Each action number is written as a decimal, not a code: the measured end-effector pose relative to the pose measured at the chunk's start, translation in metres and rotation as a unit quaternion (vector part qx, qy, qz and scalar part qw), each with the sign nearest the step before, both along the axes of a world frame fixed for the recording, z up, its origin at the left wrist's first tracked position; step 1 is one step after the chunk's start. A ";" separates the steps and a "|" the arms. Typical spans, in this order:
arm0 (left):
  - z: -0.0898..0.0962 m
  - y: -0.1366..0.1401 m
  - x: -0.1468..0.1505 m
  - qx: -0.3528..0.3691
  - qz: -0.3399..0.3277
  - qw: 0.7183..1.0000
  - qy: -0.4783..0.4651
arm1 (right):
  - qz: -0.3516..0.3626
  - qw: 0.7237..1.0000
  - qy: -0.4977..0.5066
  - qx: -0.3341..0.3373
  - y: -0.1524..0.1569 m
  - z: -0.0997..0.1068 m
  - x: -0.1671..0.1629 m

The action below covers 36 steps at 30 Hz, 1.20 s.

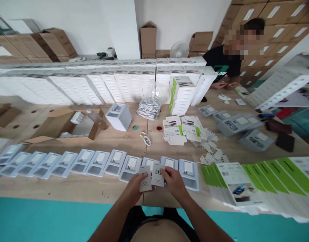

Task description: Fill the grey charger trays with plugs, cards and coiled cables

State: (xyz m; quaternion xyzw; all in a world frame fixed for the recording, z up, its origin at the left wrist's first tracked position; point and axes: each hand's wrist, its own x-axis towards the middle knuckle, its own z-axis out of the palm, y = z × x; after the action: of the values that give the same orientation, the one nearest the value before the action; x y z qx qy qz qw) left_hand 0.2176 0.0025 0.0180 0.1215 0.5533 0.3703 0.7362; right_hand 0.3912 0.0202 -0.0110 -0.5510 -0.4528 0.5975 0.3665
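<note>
Near the table's front edge, my left hand (134, 188) pinches a small white printed card (145, 183). Beside it, my right hand (175, 179) grips another white card (158, 174) with a black battery-like symbol, its inner edge close to the first. Just beyond both hands runs a row of grey plastic trays (117, 162), each with a white block in its upper part and a hollow in its lower part. One tray (189, 173) lies right beside my right hand; others are partly hidden behind the cards and fingers.
Printed sleeves (241, 188) fan out at the right, with loose cards (212, 151) behind them. A coiled white cable (146, 138) and a bag of cables (148, 108) lie mid-table. An open carton (69, 126) stands left. White box stacks (119, 85) line the back; a co-worker (227, 64) is at the far right.
</note>
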 end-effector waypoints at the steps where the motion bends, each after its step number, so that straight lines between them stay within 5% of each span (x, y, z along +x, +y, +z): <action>1: 0.000 -0.001 0.010 0.008 -0.012 1.000 0.013 | 0.007 1.000 -0.007 0.011 -0.001 0.001 0.010; 5: -0.001 -0.001 0.030 0.067 -0.072 0.993 0.068 | 0.029 0.999 0.025 0.016 -0.009 0.002 0.027; 8: 0.003 0.004 0.027 0.064 -0.058 0.992 0.088 | -0.009 0.998 0.067 0.008 -0.013 0.004 0.025; 12: 0.010 0.012 0.015 0.033 -0.051 0.998 0.029 | -0.084 0.982 -0.029 0.167 -0.015 0.018 0.019; 16: 0.011 0.016 0.007 0.066 -0.061 0.996 -0.023 | -0.018 0.959 -0.130 0.250 -0.020 0.027 0.010; 22: -0.001 0.023 -0.006 0.126 -0.053 0.990 0.041 | 0.026 0.981 -0.089 0.169 -0.019 0.015 -0.001; 26: 0.004 0.025 -0.011 0.175 -0.118 0.975 0.070 | -0.012 0.995 -0.029 0.090 -0.013 0.018 -0.010; 31: 0.012 0.025 -0.007 0.185 -0.134 0.972 0.055 | -0.052 0.994 -0.070 0.069 -0.011 0.025 -0.016; 36: 0.002 0.023 0.002 0.194 -0.125 0.969 0.090 | -0.105 0.994 0.014 0.036 -0.013 0.013 -0.014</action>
State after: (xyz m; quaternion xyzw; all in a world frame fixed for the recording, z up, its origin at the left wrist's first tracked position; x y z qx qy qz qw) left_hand 0.2198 0.0253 0.0201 0.3630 0.5152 0.3629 0.6864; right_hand 0.3770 0.0067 0.0015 -0.5739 -0.4085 0.5464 0.4530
